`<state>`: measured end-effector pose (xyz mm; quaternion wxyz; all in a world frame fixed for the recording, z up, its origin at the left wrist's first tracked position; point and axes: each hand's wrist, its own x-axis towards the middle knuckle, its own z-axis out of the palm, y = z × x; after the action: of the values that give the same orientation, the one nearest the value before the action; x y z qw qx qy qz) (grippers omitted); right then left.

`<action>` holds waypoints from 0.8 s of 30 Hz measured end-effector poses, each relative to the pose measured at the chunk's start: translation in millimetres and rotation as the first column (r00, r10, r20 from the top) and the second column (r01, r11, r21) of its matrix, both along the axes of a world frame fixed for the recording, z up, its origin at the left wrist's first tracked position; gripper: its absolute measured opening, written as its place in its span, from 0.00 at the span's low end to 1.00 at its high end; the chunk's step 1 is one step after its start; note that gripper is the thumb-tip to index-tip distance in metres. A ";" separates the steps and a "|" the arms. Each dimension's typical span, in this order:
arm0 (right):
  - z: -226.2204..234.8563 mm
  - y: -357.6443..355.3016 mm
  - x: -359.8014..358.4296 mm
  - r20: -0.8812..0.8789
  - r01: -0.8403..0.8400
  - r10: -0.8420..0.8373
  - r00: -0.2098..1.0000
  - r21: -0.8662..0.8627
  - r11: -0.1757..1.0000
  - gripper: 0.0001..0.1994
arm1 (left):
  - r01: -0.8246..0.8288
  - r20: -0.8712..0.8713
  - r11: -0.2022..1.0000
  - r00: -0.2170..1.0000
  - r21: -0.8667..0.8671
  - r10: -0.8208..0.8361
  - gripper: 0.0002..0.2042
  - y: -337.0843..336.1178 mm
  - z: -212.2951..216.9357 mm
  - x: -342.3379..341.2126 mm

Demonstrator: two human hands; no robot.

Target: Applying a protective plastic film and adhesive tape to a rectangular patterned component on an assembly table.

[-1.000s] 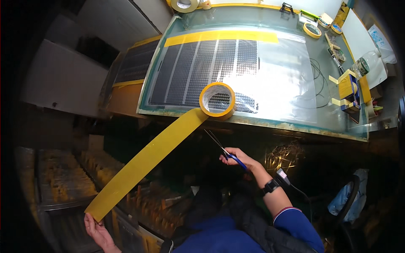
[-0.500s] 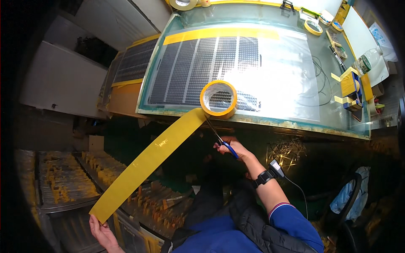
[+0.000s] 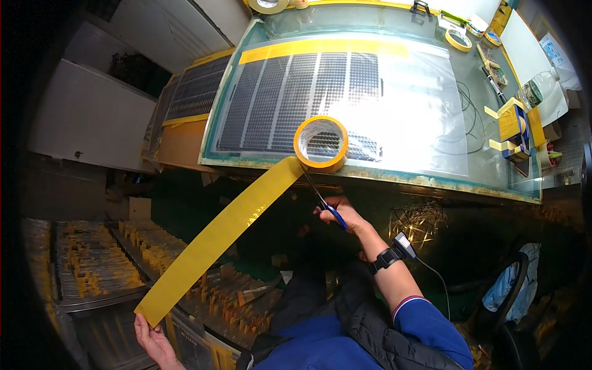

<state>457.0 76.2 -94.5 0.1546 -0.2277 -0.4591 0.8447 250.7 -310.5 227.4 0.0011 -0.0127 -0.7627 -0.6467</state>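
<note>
A wide yellow adhesive tape strip (image 3: 216, 240) stretches from a tape roll (image 3: 338, 161) down to the lower left. The roll sits at the near edge of the glass-topped table, its hollow core showing. Pinched in my left hand (image 3: 155, 342) is the strip's free end. My right hand (image 3: 342, 213) grips blue-handled scissors (image 3: 334, 216), whose blades point up to the strip right beside the roll. Whether the blades are apart is hard to see. Behind the roll, a dark patterned sheet (image 3: 265, 98) lies under clear film, with yellow tape (image 3: 327, 46) along its far edge.
At the table's right stands a blue tape dispenser (image 3: 515, 132). Another tape roll (image 3: 457, 40), a clear bottle (image 3: 538, 89) and a cable (image 3: 472, 117) are nearby. Stacks of sheets with yellow edges (image 3: 98, 259) fill the lower left. Thin strips (image 3: 419, 222) lie heaped below the table.
My left hand, with the tape end, has shifted slightly to the right. The roll and the scissor tips have moved a little to the right too.
</note>
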 end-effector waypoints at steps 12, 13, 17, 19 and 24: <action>-5.3 1.8 0.6 -0.131 -0.016 0.030 0.991 0.103 0.995 0.28 | -0.017 -0.030 0.999 0.999 -0.032 0.017 0.08 10.0 4.7 -5.7; -3.8 2.9 2.4 -0.124 -0.064 0.074 0.990 0.082 0.995 0.30 | -0.009 -0.046 0.999 0.999 -0.031 0.007 0.08 10.9 6.8 -7.5; -0.9 8.7 0.9 -0.095 -0.107 0.109 0.990 0.020 0.994 0.30 | -0.012 -0.052 1.000 0.999 -0.019 0.011 0.08 10.4 11.0 -13.7; 3.2 13.0 -5.1 -0.104 -0.095 0.100 0.990 0.047 0.994 0.30 | -0.006 -0.056 1.000 0.998 -0.011 0.005 0.08 8.0 11.4 -15.5; 9.5 20.8 -15.0 -0.073 -0.069 0.078 0.994 0.115 0.991 0.27 | -0.011 -0.049 1.000 0.999 -0.008 0.011 0.08 7.1 9.8 -16.2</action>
<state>442.0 97.0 -85.0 0.1535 -0.1687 -0.5075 0.8309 234.6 -303.4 237.2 0.0232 -0.0243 -0.7650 -0.6432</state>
